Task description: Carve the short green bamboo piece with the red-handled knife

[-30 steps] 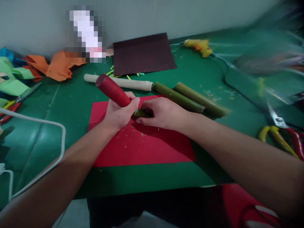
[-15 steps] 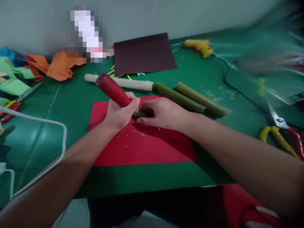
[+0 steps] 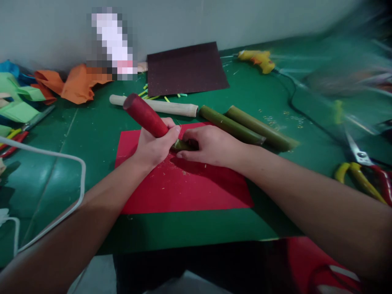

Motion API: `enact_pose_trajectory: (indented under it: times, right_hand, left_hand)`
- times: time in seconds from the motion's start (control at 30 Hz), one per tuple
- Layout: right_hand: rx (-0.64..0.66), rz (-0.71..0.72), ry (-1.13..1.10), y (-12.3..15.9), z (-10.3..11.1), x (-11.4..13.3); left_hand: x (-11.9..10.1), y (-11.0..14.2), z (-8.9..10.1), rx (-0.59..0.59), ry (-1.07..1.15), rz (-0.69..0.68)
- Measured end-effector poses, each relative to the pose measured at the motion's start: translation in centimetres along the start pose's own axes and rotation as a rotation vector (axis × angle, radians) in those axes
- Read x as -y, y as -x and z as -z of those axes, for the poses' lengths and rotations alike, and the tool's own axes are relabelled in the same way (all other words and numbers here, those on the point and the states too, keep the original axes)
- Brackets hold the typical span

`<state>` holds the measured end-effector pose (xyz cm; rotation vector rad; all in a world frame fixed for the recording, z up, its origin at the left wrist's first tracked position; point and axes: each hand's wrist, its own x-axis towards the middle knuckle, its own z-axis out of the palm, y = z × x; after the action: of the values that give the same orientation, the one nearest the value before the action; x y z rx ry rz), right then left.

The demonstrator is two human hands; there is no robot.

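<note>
My left hand is closed round a thick red cylinder, which tilts up to the left. Beyond my left thumb a short stretch of green bamboo shows, close over the red sheet. Whether the cylinder and the bamboo are one piece is hidden by my hand. My right hand curls its fingers and thumb about the green bamboo, its far end out of sight in the grip. Pale shavings lie on the sheet below. Two green bamboo tubes rest just behind my right hand.
A pale bamboo tube and a dark brown sheet lie behind. A yellow glue gun trails its cord rightward. Scissors lie on the right, near a blurred plastic bag. Orange paper and a white cable are left.
</note>
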<state>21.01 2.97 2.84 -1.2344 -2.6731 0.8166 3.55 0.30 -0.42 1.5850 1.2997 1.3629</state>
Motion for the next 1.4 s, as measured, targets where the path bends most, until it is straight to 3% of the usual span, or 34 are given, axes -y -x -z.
enact_pose_trajectory:
  times: [0.43,0.57,0.83,1.1,1.4]
  right_hand:
    - [-0.001,0.001,-0.027,-0.01,-0.1,0.04]
    - [-0.003,0.001,-0.006,-0.01,-0.09,-0.02]
    - [-0.004,0.029,-0.024,0.04,-0.08,0.03]
    - [-0.004,0.012,-0.009,-0.05,-0.16,-0.13]
    - [-0.016,0.015,-0.027,0.0,-0.16,0.0]
  left_hand:
    - [-0.18,-0.11,0.04,0.028,-0.037,0.02]
    - [0.09,-0.15,-0.06,0.014,0.026,-0.004]
    - [0.0,-0.1,-0.19,0.036,-0.059,-0.054]
    - [-0.27,-0.07,0.08,0.015,-0.028,0.008]
    - [-0.03,-0.2,-0.22,0.024,-0.017,-0.05]
